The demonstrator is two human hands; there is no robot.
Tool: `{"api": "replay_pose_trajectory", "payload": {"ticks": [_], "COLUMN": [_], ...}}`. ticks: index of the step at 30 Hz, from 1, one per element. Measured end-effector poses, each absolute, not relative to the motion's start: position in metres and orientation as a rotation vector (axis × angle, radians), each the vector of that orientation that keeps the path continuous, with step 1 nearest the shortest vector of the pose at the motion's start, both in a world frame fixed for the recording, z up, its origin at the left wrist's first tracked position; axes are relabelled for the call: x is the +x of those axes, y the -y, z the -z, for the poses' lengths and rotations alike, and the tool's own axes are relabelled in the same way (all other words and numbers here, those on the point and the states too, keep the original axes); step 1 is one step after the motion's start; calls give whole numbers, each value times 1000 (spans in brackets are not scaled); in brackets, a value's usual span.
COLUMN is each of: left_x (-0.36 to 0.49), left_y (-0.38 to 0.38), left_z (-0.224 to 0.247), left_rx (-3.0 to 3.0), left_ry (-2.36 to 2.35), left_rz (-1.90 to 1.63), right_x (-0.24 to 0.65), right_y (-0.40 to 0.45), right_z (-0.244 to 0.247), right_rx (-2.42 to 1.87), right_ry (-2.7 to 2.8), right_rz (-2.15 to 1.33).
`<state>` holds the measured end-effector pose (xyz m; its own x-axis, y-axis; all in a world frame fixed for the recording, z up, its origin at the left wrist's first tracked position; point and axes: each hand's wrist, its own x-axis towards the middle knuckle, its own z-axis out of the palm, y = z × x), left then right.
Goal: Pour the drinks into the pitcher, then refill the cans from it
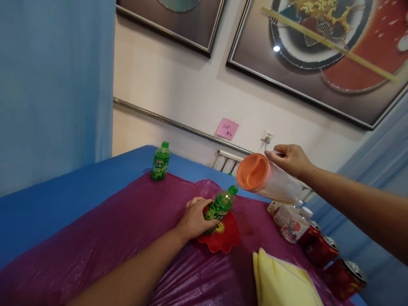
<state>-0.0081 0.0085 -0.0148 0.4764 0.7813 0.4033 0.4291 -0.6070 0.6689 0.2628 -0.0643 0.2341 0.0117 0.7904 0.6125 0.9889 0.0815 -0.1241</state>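
My left hand (194,219) is wrapped round a green-labelled plastic bottle (221,204), which leans to the right over a red scalloped plate (219,244). My right hand (291,159) grips the handle of a translucent pitcher (280,185) with an orange lid (253,172). The pitcher is tipped to the left, its lid edge close to the bottle's mouth. Whether liquid is passing between them I cannot tell. A second green bottle (160,162), with a green cap, stands upright farther back on the left.
Clear bottles with white caps (293,223) and several red cans (321,250) line the table's right side. A folded yellow cloth (283,280) lies at the front right. Purple plastic sheeting (117,229) covers part of the blue tabletop (95,174). Behind is a wall rail (178,123).
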Motion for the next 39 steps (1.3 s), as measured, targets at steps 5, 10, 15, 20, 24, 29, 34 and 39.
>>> {"api": "replay_pose_trajectory", "payload": {"ticks": [5,10,15,20,24,29,34,39], "left_x": [-8,-9,-8,-8,-9,-9,-8,-9], "left_y": [-9,-8,-8,-8,-8,-9,-10,-9], "left_z": [14,13,13,14,14,16,18,16], "left_rx": [2247,2243,2237,2243,2241,2233,2231,2233], "left_ry": [-1002,-999,-1004,-998,-991,-993,-987,-991], "left_rz": [-964,-958,-959,-964,-974,-985,-998,-970], "right_x": [261,261,261,261,261,260,260,259], "right_y": [66,67,67,66,66,67,67,68], "right_z": [-235,-235,-236,-236,-236,-237,-237,-237], "right_rx": [-1768,-1787,-1783,-1777,-1775,-1755,-1757,-1761], "right_ry": [1823,1802,1797,1786,1787,1791,1782,1799], "right_rz": [472,449,445,438,437,437,449,449]}}
